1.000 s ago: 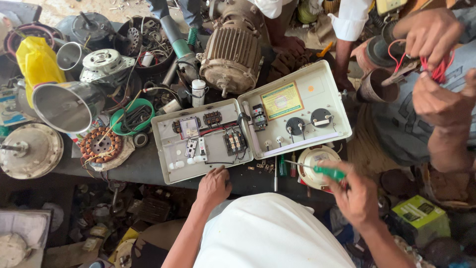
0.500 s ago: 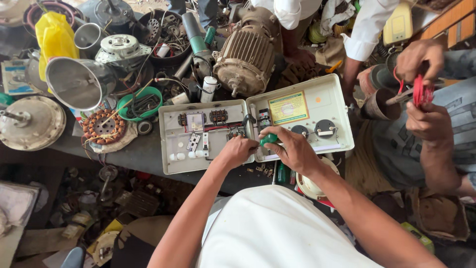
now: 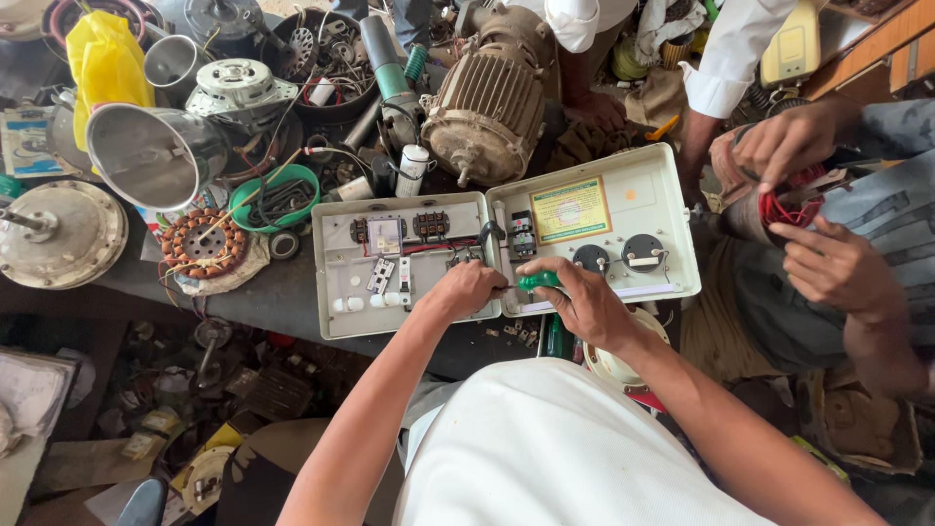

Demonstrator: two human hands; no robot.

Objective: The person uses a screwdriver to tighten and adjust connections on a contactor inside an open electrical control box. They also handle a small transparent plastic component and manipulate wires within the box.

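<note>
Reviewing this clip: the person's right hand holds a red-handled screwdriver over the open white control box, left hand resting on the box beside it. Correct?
Not quite. In the head view the screwdriver handle is green, not red. The right hand does hold it over the open white control box, left hand resting beside.

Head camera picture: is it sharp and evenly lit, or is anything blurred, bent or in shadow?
Head view: soft even daylight, no hard glare; the open switch box and both hands, left hand and right hand, look sharp; wide-lens bending at the edges; the clutter under the bench lies in dim shadow.
</note>
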